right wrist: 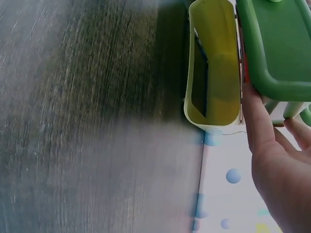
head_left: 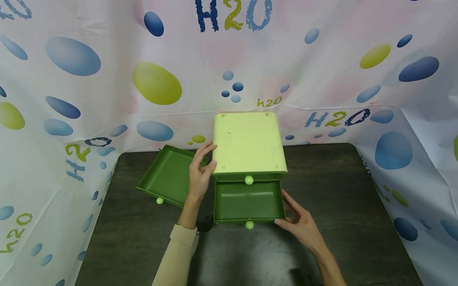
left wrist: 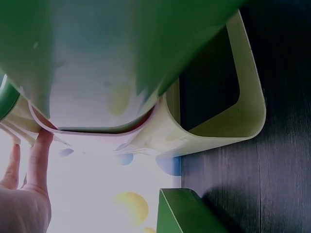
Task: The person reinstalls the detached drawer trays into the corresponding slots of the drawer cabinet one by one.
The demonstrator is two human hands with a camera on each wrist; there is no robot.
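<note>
Two hands are at a small pale yellow cabinet (head_left: 248, 141), which stands near the back of a dark table (head_left: 332, 194). The left hand (head_left: 199, 174) rests against the cabinet's left side, fingers fairly straight and slightly spread, with the thumb near the front edge. The right hand (head_left: 300, 222) holds the front right corner of a green drawer (head_left: 249, 200), its thumb at the front and its other fingers along the side, so the gap between them is narrow. That drawer juts from the front of the cabinet, below the top drawer, whose round light green knob (head_left: 249, 180) shows at the cabinet's front. The jutting drawer has a matching knob (head_left: 249, 225) of its own. Beneath it, the left wrist view looks into the lowest compartment (left wrist: 245, 119), with its rounded yellow wall.

A second green drawer (head_left: 169, 174) lies on the table to the left of the cabinet, turned at an angle, partly hidden by the left hand and forearm. A light sleeve (head_left: 177, 254) covers the left forearm. Behind and beside the table hangs a white sheet (head_left: 200, 51) printed with blue and yellow-green ovals and H2O lettering
</note>
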